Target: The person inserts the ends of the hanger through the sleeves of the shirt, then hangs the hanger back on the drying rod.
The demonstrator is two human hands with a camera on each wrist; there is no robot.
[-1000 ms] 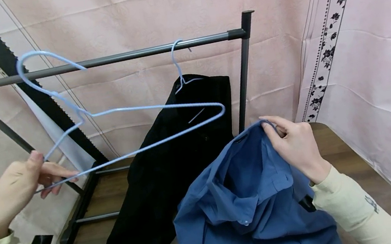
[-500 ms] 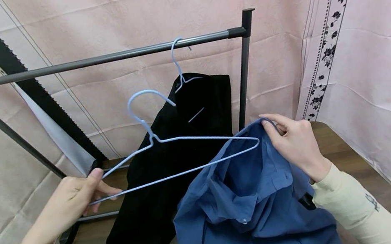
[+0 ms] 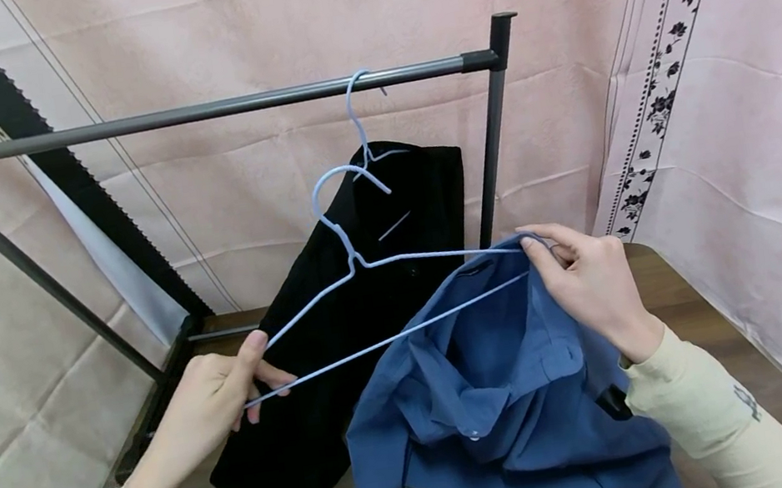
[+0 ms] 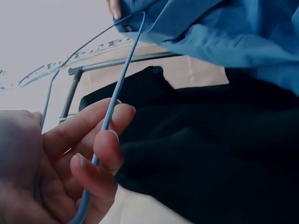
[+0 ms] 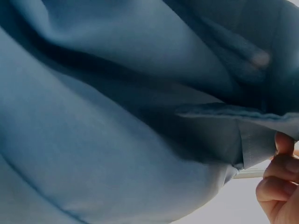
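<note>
A light blue wire hanger (image 3: 354, 262) is gripped at its left end by my left hand (image 3: 219, 392), its hook pointing up. In the left wrist view the fingers (image 4: 106, 149) curl round the hanger's wire (image 4: 122, 74). The hanger's right end reaches into the neck opening of a blue shirt (image 3: 490, 398), where the cloth hides its tip. My right hand (image 3: 590, 282) pinches the shirt's collar between thumb and fingers and holds it up. The right wrist view shows mostly shirt cloth (image 5: 107, 121), with the right hand's fingers (image 5: 280, 182) at its edge.
A dark metal rack (image 3: 190, 117) stands behind, on a wooden table (image 3: 672, 295). From its rail hangs a black garment (image 3: 319, 373) on another blue hanger (image 3: 355, 119), partly behind the shirt and the held hanger. Pink curtains (image 3: 215, 34) enclose the back and sides.
My left hand has brought the hanger right and down from in front of the rail, and its right end has gone into the shirt's neck. My right hand stays about in place on the collar.
</note>
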